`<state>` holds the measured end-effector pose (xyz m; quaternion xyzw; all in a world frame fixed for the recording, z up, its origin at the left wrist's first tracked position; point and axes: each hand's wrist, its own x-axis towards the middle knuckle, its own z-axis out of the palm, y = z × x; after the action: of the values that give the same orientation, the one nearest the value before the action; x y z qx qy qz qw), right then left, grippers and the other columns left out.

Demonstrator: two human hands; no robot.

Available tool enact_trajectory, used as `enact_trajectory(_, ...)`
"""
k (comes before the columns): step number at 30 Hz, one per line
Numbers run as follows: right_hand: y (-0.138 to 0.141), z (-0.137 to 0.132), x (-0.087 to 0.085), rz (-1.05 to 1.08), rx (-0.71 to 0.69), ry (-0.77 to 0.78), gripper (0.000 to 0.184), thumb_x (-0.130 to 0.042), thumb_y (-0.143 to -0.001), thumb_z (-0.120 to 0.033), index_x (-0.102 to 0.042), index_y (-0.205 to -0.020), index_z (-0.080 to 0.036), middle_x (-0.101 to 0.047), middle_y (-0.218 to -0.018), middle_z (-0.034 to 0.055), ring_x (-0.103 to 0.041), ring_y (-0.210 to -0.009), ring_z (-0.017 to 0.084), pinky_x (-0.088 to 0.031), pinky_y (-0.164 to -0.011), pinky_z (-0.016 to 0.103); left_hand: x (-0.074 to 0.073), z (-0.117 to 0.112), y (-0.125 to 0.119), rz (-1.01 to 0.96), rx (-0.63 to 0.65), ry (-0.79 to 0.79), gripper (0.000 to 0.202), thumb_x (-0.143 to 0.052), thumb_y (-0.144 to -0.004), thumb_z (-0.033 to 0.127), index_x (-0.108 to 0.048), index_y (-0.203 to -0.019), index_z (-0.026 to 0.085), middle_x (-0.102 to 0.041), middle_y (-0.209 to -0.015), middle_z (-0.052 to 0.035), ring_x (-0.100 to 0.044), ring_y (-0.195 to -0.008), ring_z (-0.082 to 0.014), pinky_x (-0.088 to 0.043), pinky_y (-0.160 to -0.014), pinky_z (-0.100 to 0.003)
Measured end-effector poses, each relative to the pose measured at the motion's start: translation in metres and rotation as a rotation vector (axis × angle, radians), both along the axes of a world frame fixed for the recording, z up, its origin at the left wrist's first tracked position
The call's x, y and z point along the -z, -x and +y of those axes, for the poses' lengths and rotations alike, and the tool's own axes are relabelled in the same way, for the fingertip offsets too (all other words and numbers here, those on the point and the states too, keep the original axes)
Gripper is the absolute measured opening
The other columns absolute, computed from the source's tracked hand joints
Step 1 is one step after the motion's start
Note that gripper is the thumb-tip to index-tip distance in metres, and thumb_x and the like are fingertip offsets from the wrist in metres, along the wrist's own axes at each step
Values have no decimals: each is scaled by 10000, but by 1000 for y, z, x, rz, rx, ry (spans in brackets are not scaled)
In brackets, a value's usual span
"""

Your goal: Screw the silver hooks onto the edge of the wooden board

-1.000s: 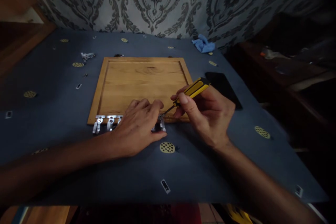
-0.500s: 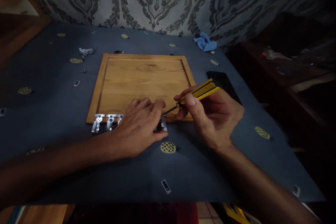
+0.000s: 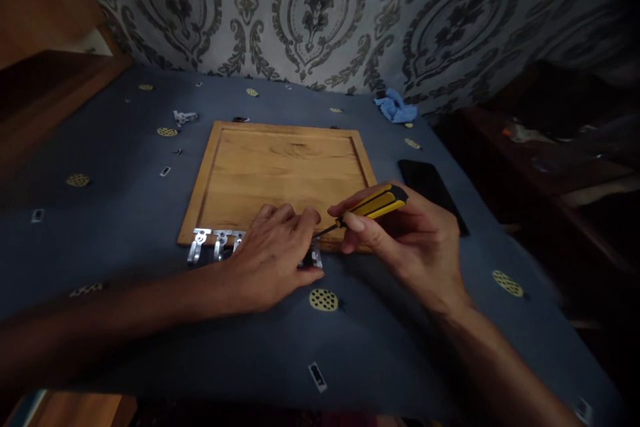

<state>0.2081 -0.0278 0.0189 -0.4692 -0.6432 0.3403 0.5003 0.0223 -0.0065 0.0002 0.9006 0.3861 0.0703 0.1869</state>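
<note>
A wooden framed panel [image 3: 280, 173] lies on the table, with several metal hinges [image 3: 199, 245] in a row along its near edge. Across this row rests my left hand [image 3: 275, 250], its fingers bent and its thumb around the rightmost hinge [image 3: 315, 255], steadying it against the panel; it hides the hinges beneath. My right hand [image 3: 420, 233] grips a yellow and black screwdriver [image 3: 380, 203] between thumb and fingers. The screwdriver slants down to the left, its tip at the rightmost hinge beside my left index finger. The exact contact of the tip is hidden.
A loose hinge [image 3: 185, 118] and small dark bits [image 3: 177, 151] lie left of the panel. To the right is a black phone-like slab [image 3: 433, 190]; behind it sits a crumpled blue cloth [image 3: 396, 107]. A patterned cloth covers the table [image 3: 225, 353]; a patterned curtain [image 3: 320, 20] hangs behind.
The view has tilted, so everything sits slightly lower. The screwdriver's handle has turned in my right hand, whose fingers have shifted around it. My left hand stays on the hinge.
</note>
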Motion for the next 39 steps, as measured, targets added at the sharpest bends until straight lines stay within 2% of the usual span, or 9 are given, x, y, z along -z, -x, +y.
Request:
enact_trajectory(5,-8,-5,2,12,-89,60,218,-748,-907,-398,-756,-1065,-248,-774,-952,35,-732,-640,136,-653,-652,284,4,0,0,-42,2,-22,468,-779,-870,350,-525,-1207,147,-689,-1143,-113,-591,-1163,-323,-451,-982,-472)
enact_trajectory(8,-11,-6,5,14,-69,41,141,-762,-896,-371,-781,-937,-238,-784,-954,33,-724,-629,130,-652,-642,277,6,0,-1,-53,-5,-22,476,-784,-862,360,-522,-1203,156,-695,-1135,-104,-599,-1140,-316,-457,-970,-468)
enact_trajectory(11,-11,-6,5,-25,-32,6,140,-782,-877,-362,-776,-835,-229,-784,-885,23,-700,-564,120,-622,-557,243,6,-1,-1,-57,-8,-33,451,-784,-862,365,-527,-1175,166,-695,-1135,-97,-603,-1120,-308,-460,-957,-457)
enact_trajectory(14,-8,-5,4,-27,5,-11,127,-810,-851,-367,-781,-868,-245,-777,-849,5,-676,-501,105,-597,-499,223,5,-1,-1,-45,-11,-37,442,-785,-863,357,-527,-1172,173,-698,-1119,-87,-608,-1110,-298,-462,-955,-441)
enact_trajectory(20,-6,-6,6,36,35,-5,143,-830,-832,-357,-753,-830,-237,-763,-874,3,-701,-547,112,-628,-542,226,3,-1,0,-21,-9,-28,431,-787,-865,353,-527,-1166,187,-705,-1111,-77,-614,-1117,-295,-464,-957,-434)
enact_trajectory(24,-7,-10,7,51,21,25,188,-791,-872,-367,-757,-1027,-265,-773,-948,14,-728,-604,131,-661,-609,270,4,0,0,-23,1,-26,429,-788,-869,364,-530,-1157,179,-705,-1109,-84,-609,-1108,-297,-457,-953,-435)
enact_trajectory(26,-7,-13,6,78,75,-10,183,-771,-892,-362,-753,-1056,-282,-777,-944,11,-714,-573,129,-649,-578,276,4,-1,1,-29,2,-31,440,-791,-869,366,-529,-1170,178,-707,-1102,-83,-607,-1097,-298,-456,-943,-435)
enact_trajectory(30,-6,-15,6,76,199,-100,96,-761,-903,-349,-751,-972,-283,-778,-911,2,-674,-515,117,-624,-517,279,4,0,0,-16,9,-33,463,-796,-866,367,-533,-1188,164,-709,-1108,-93,-606,-1083,-310,-452,-931,-447)
enact_trajectory(39,-5,-12,13,52,122,-53,55,-734,-924,-304,-741,-974,-282,-764,-969,-8,-701,-556,112,-622,-551,267,6,-2,0,-29,-7,-73,460,-811,-849,358,-553,-1173,160,-714,-1051,-87,-608,-1053,-317,-457,-900,-446)
